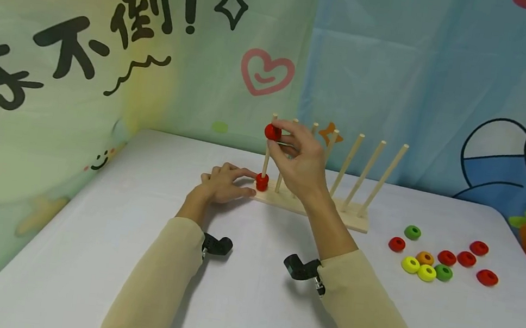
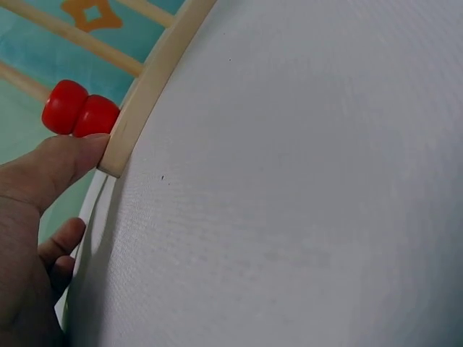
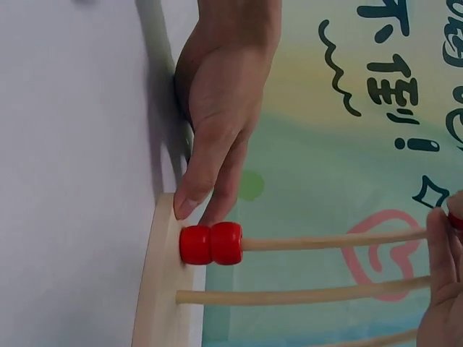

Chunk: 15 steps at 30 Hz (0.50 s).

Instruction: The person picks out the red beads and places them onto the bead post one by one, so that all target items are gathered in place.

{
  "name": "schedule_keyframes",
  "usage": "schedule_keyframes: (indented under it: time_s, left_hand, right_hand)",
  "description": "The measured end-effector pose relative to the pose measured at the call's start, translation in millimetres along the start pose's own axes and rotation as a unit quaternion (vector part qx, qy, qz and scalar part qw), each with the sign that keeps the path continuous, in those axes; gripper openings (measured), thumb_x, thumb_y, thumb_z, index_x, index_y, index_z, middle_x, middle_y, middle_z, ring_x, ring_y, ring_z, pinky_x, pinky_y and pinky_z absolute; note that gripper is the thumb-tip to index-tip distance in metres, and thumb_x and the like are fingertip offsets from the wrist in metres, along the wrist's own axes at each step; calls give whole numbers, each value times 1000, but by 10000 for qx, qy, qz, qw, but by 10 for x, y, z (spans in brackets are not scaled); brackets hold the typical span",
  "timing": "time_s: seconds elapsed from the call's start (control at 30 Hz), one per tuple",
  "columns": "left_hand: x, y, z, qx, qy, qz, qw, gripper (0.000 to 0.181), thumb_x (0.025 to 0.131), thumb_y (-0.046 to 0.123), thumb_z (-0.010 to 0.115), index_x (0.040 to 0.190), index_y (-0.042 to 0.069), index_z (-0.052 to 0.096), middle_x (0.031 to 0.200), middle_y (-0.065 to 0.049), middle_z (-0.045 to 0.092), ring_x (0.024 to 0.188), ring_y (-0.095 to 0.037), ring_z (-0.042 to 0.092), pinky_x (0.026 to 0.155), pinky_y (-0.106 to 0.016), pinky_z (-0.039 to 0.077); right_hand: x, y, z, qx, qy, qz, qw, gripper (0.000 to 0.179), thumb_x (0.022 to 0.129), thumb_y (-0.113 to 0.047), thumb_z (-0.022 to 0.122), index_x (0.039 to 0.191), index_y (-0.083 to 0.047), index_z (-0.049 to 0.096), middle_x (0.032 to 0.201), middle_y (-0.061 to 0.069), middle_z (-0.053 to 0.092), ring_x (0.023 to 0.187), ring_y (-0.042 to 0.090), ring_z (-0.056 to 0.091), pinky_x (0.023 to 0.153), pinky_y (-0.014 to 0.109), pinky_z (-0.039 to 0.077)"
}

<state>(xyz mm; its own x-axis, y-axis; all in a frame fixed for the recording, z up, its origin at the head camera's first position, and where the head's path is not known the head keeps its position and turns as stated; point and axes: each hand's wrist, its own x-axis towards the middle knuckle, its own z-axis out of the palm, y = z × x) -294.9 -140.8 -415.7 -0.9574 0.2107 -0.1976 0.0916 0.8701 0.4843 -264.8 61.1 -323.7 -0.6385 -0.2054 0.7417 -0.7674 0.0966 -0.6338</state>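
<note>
A wooden peg rack [image 1: 288,202] stands on the table with several upright pegs. Two red beads [image 3: 211,243] are stacked at the bottom of its leftmost peg [image 3: 325,242]. My left hand [image 1: 225,184] holds the rack's left end, its thumb on the base beside the beads and its index finger behind. High on that same peg, my right hand [image 1: 300,157] pinches another red bead [image 1: 273,132] between thumb and fingers. The peg's tip shows just above this bead; whether the bead is threaded on it, I cannot tell. Part of the rack is hidden behind my right hand.
Several loose beads lie to the right of the rack: red [image 1: 487,277], green [image 1: 413,233], yellow [image 1: 427,273] and one orange bead [image 1: 425,259]. A printed cloth [image 1: 380,52] hangs behind the white table [image 1: 246,304]. Bare pegs [image 1: 384,181] rise right of my right hand.
</note>
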Motion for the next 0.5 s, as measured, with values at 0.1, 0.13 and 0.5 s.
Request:
schedule_keyframes:
  time_s: [0.1, 0.13, 0.5]
  left_hand:
    - [-10, 3, -1, 16, 21, 45, 10000, 55, 94, 60, 60, 146, 47, 51, 157, -6, 36, 140, -38, 31, 102, -58, 25]
    - [-19, 5, -6, 15, 31, 60, 10000, 55, 94, 60, 60, 146, 47, 52, 157, -6, 36, 140, -38, 32, 102, -58, 25]
    - [-52, 3, -23, -50, 134, 100, 9998, 54, 93, 60, 61, 145, 47, 53, 156, -7, 37, 139, -38, 33, 102, -58, 25]
  right_hand:
    - [49, -6, 31, -111, 156, -296, 9994, 34, 93, 4, 69, 126, -1, 68, 121, 16, 67, 100, 31, 74, 85, 31, 59]
    - [66, -10, 39, -197, 201, -378, 9989, 34, 93, 4, 69, 127, -1, 68, 120, 16, 68, 100, 31, 75, 85, 30, 59]
    - [196, -61, 116, -1191, 661, -386, 9899, 30, 94, -1, 70, 124, -2, 70, 116, 15, 69, 96, 27, 75, 79, 32, 61]
